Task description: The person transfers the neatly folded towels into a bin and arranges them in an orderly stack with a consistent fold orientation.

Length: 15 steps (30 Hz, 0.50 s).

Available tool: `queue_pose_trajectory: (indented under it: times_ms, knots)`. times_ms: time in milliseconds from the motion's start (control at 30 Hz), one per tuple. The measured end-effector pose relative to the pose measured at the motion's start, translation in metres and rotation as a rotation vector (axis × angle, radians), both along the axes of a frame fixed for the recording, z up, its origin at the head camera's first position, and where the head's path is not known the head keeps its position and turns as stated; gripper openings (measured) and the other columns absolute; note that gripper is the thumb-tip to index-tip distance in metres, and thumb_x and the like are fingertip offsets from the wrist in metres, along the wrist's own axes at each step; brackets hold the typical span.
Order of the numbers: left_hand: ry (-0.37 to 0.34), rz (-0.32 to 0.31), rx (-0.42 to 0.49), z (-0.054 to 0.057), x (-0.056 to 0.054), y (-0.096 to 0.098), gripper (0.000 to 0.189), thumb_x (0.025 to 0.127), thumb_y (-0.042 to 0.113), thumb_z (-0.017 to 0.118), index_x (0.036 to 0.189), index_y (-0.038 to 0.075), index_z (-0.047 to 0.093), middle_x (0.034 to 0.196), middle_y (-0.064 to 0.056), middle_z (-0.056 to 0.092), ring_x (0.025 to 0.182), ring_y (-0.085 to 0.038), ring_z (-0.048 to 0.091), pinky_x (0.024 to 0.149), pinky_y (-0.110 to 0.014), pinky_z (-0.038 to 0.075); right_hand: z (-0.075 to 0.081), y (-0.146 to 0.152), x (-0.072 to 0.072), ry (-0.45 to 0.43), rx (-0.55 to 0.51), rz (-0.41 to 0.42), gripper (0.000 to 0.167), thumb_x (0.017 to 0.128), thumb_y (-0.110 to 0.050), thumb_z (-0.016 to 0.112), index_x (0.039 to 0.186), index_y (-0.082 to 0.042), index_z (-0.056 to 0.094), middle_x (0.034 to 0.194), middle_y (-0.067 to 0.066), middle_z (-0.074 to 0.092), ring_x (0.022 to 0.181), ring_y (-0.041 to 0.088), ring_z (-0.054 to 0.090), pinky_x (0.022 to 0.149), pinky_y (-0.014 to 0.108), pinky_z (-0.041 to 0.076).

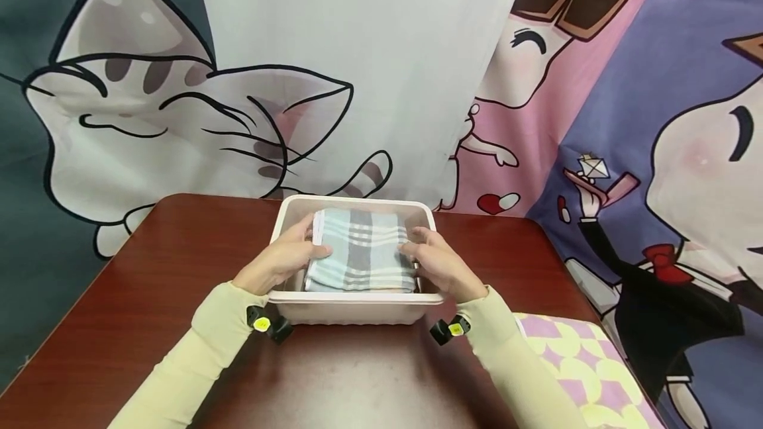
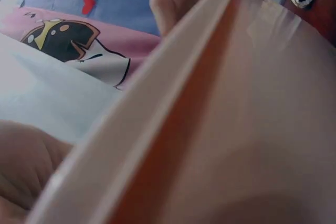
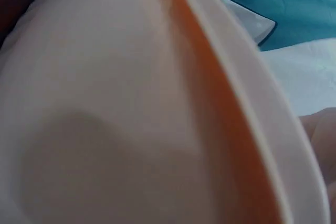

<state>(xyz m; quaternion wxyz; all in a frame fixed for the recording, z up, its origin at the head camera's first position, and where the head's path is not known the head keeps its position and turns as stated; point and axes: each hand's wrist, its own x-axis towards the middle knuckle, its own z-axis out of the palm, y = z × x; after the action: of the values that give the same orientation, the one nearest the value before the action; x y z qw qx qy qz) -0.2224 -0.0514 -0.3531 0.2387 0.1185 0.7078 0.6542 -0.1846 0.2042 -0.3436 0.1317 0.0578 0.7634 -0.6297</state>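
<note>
A folded plaid cloth (image 1: 360,250) in pale blue, grey and white lies within a white plastic bin (image 1: 352,312). At its left edge, my left hand (image 1: 281,258) grips it with the thumb on top. My right hand (image 1: 444,265) holds the opposite edge, thumb over the cloth and fingertips down inside the bin. Both wrists pass over the front rim. The bin's outer wall (image 2: 257,108) fills much of the left wrist view and hides the fingers. Likewise, the right wrist view is mostly bin wall (image 3: 105,77), with part of the right hand (image 3: 321,140) behind the rim.
The bin stands toward the back of a reddish-brown table (image 1: 197,250). A purple and cream patterned cloth (image 1: 578,356) lies at the table's right, partly behind the right sleeve. Behind the table hangs a cartoon-printed curtain (image 1: 381,38).
</note>
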Motion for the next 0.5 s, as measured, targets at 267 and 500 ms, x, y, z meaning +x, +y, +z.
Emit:
queue_pose_trajectory:
  times_ms: [267, 500]
  knots:
    - [0.367, 0.103, -0.445, 0.004, 0.024, -0.002, 0.09, 0.09, 0.026, 0.056, 0.144, 0.0, -0.011, 0.149, -0.026, -0.002, 0.137, -0.039, 0.004, 0.108, -0.054, 0.009, 0.016, 0.015, 0.029, 0.272, 0.283, -0.002, 0.049, 0.089, -0.02, 0.058, 0.133, -0.004, 0.042, 0.129, 0.018, 0.049, 0.112, 0.029, 0.053, 0.094, 0.043, 0.043]
    - [0.623, 0.309, -0.304, 0.007, 0.075, 0.025, 0.064, 0.083, 0.018, 0.063, 0.14, 0.016, 0.032, 0.127, -0.01, 0.041, 0.092, -0.027, 0.057, 0.077, -0.039, 0.048, 0.017, 0.066, 0.067, 0.368, 0.122, -0.031, 0.042, 0.089, -0.016, 0.06, 0.125, 0.001, 0.046, 0.124, 0.021, 0.05, 0.107, 0.026, 0.057, 0.085, 0.039, 0.049]
